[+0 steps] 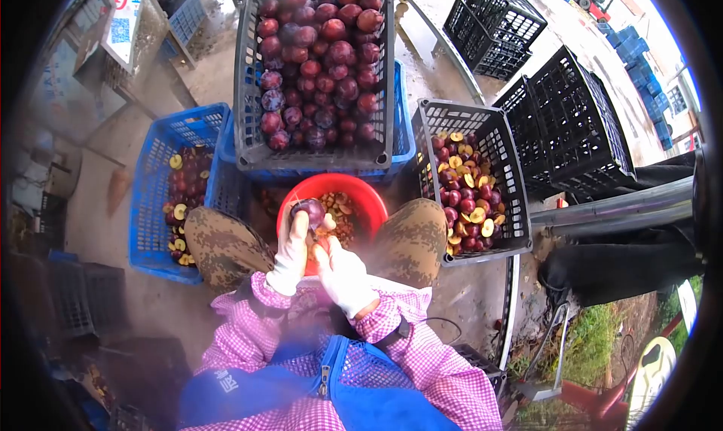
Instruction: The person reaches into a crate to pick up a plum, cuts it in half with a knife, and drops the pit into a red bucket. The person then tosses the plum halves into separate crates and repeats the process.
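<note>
My left hand (290,256), in a white glove with bare fingertips, is closed around a dark red plum (308,210) above the red bucket (374,219). Just to its right, my right hand (343,277), gloved the same way, has its fingers pinched together close to the plum. Whatever sits in that pinch is too small and covered to make out. Inside the bucket lie small brownish-yellow plum pits and scraps (340,214).
Whole plums (324,70) fill a black crate (248,157) propped on a blue one ahead. Cut plums with yellow flesh lie in a blue crate (140,205) at left and a dark crate (525,197) at right. Stacked black crates (568,122) stand beyond.
</note>
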{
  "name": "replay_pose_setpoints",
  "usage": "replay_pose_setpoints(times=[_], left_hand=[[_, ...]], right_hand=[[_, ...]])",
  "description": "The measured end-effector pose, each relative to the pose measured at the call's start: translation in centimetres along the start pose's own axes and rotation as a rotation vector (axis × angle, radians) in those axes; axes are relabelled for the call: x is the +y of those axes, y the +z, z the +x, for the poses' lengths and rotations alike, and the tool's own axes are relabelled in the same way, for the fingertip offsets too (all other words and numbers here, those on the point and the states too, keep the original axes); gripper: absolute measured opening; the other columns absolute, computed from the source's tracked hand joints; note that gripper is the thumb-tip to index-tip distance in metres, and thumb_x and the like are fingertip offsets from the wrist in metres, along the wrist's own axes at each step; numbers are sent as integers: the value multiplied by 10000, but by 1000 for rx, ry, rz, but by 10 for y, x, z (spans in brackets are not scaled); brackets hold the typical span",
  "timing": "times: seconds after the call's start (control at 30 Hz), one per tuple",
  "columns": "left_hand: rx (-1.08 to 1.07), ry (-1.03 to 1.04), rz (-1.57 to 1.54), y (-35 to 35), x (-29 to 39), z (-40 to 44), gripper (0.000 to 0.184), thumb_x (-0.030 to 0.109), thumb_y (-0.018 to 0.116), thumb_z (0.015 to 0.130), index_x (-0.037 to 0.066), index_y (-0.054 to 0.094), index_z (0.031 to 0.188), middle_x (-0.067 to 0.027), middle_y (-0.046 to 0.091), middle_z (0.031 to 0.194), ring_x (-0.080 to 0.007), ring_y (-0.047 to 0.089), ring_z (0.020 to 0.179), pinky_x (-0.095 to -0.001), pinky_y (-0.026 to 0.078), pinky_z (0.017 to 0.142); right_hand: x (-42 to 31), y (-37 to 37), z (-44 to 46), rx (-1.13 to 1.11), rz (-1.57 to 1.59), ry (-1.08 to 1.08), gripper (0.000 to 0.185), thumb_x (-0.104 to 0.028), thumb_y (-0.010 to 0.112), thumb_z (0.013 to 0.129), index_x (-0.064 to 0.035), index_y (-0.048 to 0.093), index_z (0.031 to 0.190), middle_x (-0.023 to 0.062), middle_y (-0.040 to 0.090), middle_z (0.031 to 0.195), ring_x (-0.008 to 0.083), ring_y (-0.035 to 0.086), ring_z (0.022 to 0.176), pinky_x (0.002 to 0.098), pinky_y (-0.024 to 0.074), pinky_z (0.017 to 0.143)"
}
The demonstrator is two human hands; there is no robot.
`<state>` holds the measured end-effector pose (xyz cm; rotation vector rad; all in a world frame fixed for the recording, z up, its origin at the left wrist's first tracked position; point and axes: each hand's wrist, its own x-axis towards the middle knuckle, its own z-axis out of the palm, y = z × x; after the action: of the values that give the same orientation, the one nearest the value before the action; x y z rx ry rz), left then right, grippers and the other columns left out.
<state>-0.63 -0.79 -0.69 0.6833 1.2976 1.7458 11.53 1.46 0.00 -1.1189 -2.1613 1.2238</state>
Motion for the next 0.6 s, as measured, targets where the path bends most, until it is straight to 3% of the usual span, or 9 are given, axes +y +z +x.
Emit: replay_pose_setpoints(times=[0.07, 0.13, 0.2, 0.27, 0.33, 0.37, 0.47, 0.53, 0.6], left_hand=[[-52, -123, -92, -3, 2, 1, 425, 387, 495, 927, 61, 422, 1189, -105, 605, 1010, -174, 603, 865, -310, 495, 782], [-21, -8, -54, 5, 4, 4, 428, 379, 491, 930, 56, 409, 1198, -114, 611, 1023, -189, 608, 918, -325, 492, 806], [-48, 195, 281, 8, 15, 6, 539, 508, 487, 907, 54, 399, 1184, -110, 630, 967, -211, 587, 970, -341, 431, 901], [-24, 211, 270, 11, 10, 3, 554, 539, 458, 907, 44, 454, 1156, -103, 632, 980, -209, 585, 962, -335, 451, 860], [-48, -180, -271, 14, 8, -2, 577, 568, 404, 911, 43, 523, 1116, -94, 633, 989, -213, 585, 959, -338, 449, 859], [-34, -244, -265, 16, 12, -2, 609, 595, 366, 910, 49, 576, 1076, -92, 635, 1005, -215, 571, 990, -344, 428, 885], [-19, -188, -245, 22, 14, -2, 596, 592, 386, 907, 57, 566, 1099, -95, 635, 1014, -217, 566, 1009, -360, 408, 921], [-12, -219, -269, 25, 12, -4, 594, 593, 390, 905, 58, 567, 1094, -98, 636, 1017, -219, 568, 1006, -366, 411, 919], [-4, -251, -292, 29, 12, -5, 593, 595, 394, 903, 60, 568, 1089, -100, 637, 1019, -221, 571, 1002, -372, 413, 917]], right_hand=[[1, -1, 1, 10, -16, 17, 298, -305, 476, 927, -17, 528, 985, 234, 611, 737, 402, 606, 696, 468, 472, 626], [0, -4, 1, -8, 182, 40, 274, -298, 488, 920, -31, 526, 965, 216, 608, 706, 388, 609, 676, 464, 475, 610], [-4, -4, 1, 0, 177, 34, 270, -304, 492, 917, -39, 525, 952, 213, 609, 704, 387, 610, 665, 467, 476, 602], [-4, 0, 2, 10, 172, 26, 266, -309, 496, 914, -46, 523, 940, 210, 610, 701, 385, 611, 653, 470, 477, 595], [3, 6, 5, 121, -62, -58, 271, -325, 502, 910, -54, 517, 915, 208, 610, 699, 390, 610, 635, 477, 478, 584], [5, 6, 4, 121, -61, -57, 271, -325, 502, 910, -54, 517, 915, 208, 610, 699, 390, 610, 635, 477, 478, 584], [6, 2, 3, 135, -75, -47, 267, -328, 516, 903, -61, 515, 905, 200, 611, 692, 388, 609, 621, 473, 480, 573], [5, -2, 0, 120, -76, 5, 176, -219, 571, 877, -46, 543, 890, 187, 605, 701, 368, 618, 652, 413, 489, 578], [5, -5, -4, 116, -30, 9, 177, -216, 571, 877, -42, 539, 892, 194, 603, 700, 376, 616, 657, 421, 486, 581]])
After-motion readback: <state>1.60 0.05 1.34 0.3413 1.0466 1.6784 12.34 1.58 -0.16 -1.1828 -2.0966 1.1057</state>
